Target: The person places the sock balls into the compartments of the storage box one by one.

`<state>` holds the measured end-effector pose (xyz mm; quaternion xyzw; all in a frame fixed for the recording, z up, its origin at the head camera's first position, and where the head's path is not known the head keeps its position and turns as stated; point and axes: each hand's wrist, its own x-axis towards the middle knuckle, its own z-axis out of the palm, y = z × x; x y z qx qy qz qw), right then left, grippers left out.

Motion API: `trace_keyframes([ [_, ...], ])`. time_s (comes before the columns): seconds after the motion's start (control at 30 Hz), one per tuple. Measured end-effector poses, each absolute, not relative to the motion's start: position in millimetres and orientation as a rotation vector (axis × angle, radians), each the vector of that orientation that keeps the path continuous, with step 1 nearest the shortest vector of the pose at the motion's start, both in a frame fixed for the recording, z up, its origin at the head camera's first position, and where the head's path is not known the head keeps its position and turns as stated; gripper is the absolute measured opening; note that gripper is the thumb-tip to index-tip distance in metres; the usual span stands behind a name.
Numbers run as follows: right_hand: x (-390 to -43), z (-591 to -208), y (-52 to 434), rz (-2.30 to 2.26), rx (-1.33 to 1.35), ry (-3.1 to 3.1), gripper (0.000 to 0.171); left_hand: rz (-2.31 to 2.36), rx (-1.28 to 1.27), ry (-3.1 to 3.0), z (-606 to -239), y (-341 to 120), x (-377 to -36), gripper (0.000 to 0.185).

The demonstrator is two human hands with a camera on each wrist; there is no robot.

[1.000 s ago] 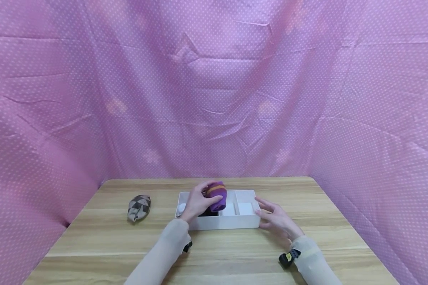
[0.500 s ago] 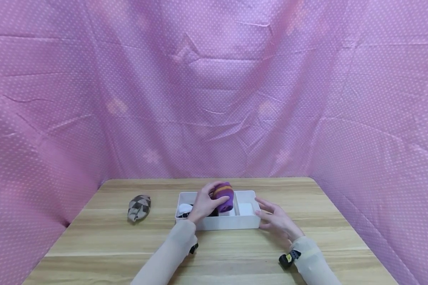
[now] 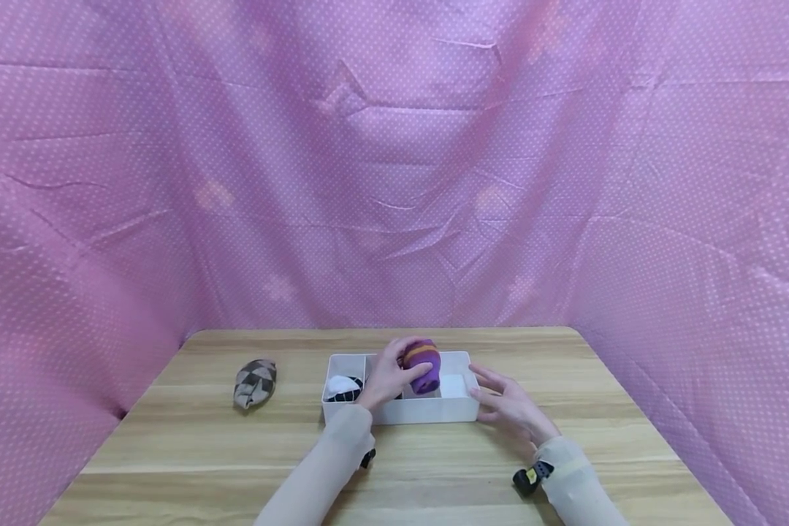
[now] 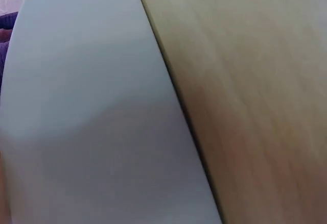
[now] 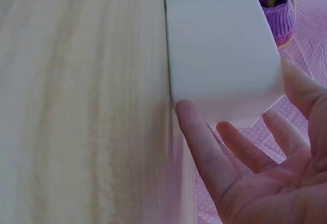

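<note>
A wooden tabletop [image 3: 237, 446] carries a white divided box [image 3: 404, 411] near its middle. Inside, a black-and-white sock roll [image 3: 342, 388] fills the leftmost compartment. The right hand [image 3: 509, 408], fingers straight, rests against the box's right end. The left hand [image 3: 388, 376] grasps a purple sock roll [image 3: 424, 364] above the middle compartments. A brown argyle sock roll [image 3: 255, 381] lies toward the left edge.

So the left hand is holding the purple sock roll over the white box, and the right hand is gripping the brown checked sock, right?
Not quite. In the head view the right hand rests open against the white box; the brown checked sock lies untouched on the table. The left hand does hold the purple sock roll.
</note>
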<state>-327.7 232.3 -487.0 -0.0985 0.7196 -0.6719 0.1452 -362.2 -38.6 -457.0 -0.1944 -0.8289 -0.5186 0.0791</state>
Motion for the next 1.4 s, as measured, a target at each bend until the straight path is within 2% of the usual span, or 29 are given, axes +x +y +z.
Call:
trace_keyframes([
  [0.5,-328.3,-489.3,231.8,-1.956,-0.282,2.065,0.069,-1.585,-0.503,-2.559,-458.7,-41.7,-361.8,0.047],
  [0.9,-328.0,-489.3,229.5,-1.974,-0.266,2.051,0.063,-1.485,-0.636,-2.622,-457.1,-44.3,-361.8,0.044],
  [1.13,-328.0,-488.8,231.0,-1.951,-0.259,2.072,0.066,-1.307,-0.684,-2.702,-457.3,-43.5,-362.4,0.037],
  [1.4,-327.9,-488.7,232.0,-1.959,-0.272,2.062,0.067,-1.380,-0.625,-2.713,-456.4,-44.2,-361.6,0.041],
])
